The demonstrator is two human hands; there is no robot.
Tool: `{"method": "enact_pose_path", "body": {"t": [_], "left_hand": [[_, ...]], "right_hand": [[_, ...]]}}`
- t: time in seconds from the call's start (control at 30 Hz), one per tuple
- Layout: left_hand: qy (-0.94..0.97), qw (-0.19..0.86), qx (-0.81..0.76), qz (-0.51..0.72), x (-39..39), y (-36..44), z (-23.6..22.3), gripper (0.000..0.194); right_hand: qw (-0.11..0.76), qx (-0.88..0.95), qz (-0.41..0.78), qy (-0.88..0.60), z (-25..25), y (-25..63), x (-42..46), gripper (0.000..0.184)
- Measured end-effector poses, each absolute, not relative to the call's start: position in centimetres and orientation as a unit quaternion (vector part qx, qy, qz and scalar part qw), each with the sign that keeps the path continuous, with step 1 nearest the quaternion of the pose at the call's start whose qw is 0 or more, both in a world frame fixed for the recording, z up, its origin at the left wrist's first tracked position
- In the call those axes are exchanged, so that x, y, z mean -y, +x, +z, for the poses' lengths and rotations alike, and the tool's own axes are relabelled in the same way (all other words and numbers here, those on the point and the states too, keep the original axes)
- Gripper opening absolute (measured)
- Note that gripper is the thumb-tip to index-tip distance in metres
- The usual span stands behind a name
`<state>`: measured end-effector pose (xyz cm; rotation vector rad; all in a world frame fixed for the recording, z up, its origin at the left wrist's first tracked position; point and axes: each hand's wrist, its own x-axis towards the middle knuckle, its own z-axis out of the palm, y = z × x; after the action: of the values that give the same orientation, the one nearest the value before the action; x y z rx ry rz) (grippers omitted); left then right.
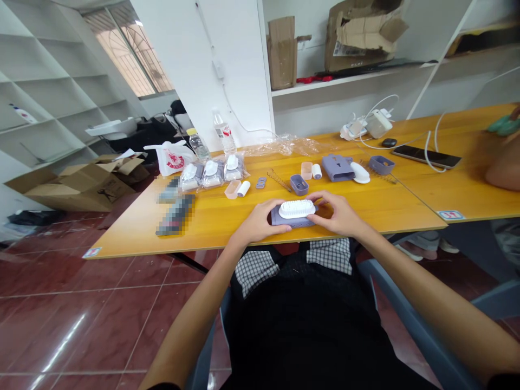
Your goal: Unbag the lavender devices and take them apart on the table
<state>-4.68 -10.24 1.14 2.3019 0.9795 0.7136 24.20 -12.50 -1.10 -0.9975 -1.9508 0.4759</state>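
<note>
Near the front edge of the table, a purple-grey plastic housing (291, 221) lies on its side between my hands. On top of it sits a white oval piece with a ribbed face (297, 208). My left hand (262, 221) grips the housing's left end, thumb along the near side. At the other end, my right hand (332, 212) is closed around the housing, its fingertips touching the white piece. Just behind stand a small purple cup (299, 185), a coiled spring (278, 180), a flat purple plate (261, 182) and a white roller (244, 188) beside a translucent cup (233, 189).
Another purple housing (338, 167) and a white oval cover (359, 173) lie behind my right hand. Bagged units (212, 173) line the back left near two bottles (224, 133). A phone (426, 156), cables and another person's arm (504, 162) are at the right.
</note>
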Motion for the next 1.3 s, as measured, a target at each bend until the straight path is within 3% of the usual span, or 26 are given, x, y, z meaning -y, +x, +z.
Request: {"method": "enact_pose_path", "body": {"t": [0.13,0.4,0.73,1.3], "left_hand": [[0.862,0.265,-0.342,0.264,10.2,-4.6,1.3,0.066],[0.866,0.258,-0.334,0.269,10.2,-4.5,1.4,0.07],[0.855,0.276,-0.342,0.275,10.4,-4.1,1.5,0.068],[0.862,0.271,-0.335,0.266,10.4,-4.4,1.0,0.075]], "right_hand": [[0.414,0.814,0.177,-0.367,-1.0,24.0,12.4,0.046],[0.423,0.796,0.212,-0.378,-0.4,23.3,11.9,0.026],[0.461,0.764,0.287,-0.349,-0.4,21.4,11.7,0.018],[0.487,0.722,0.353,-0.342,-0.7,22.6,11.8,0.023]]}}
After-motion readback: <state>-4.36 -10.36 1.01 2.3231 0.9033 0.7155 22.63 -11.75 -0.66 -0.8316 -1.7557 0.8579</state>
